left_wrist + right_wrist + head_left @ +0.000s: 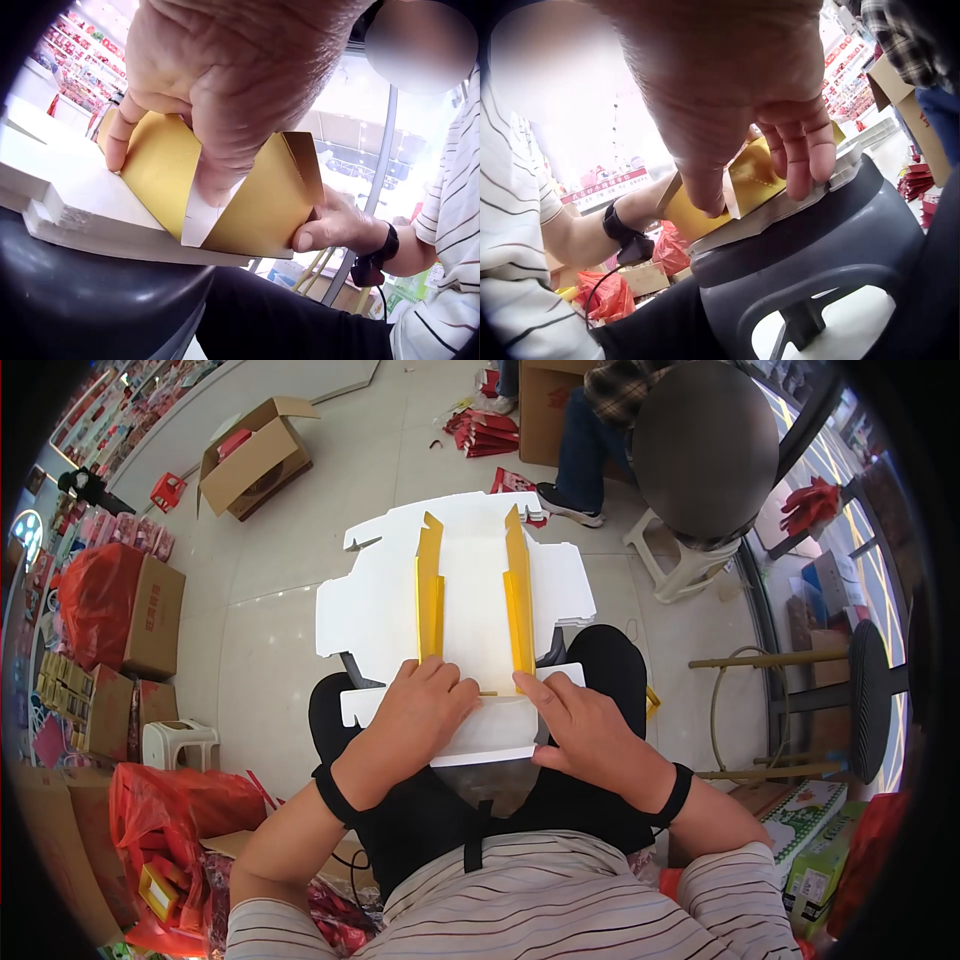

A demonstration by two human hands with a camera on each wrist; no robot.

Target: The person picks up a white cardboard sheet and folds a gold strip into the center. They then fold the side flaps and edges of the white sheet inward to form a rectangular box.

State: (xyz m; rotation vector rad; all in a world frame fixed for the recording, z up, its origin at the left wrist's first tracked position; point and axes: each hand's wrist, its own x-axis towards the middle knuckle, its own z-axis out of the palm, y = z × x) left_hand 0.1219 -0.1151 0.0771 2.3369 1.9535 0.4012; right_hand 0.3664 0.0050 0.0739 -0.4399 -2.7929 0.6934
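A white card sheet (475,590) with raised gold side strips lies on a stack of white cut sheets (375,585). My left hand (410,720) grips the card's near left corner; in the left wrist view that hand (232,67) has its thumb at the gap between two gold panels (266,202) and its fingers over the outer side. At the near right corner my right hand (600,735) holds the folded-up near flap (490,732). The right wrist view shows this hand (735,90) with its thumb against a gold panel (754,176) and its fingers beyond it.
The sheets rest on a dark stool (817,240) between the knees. An open carton (255,465) stands on the floor ahead, a white stool (180,745) at the left. A seated person (590,445) is at the front right. Red bags (180,810) lie at the near left.
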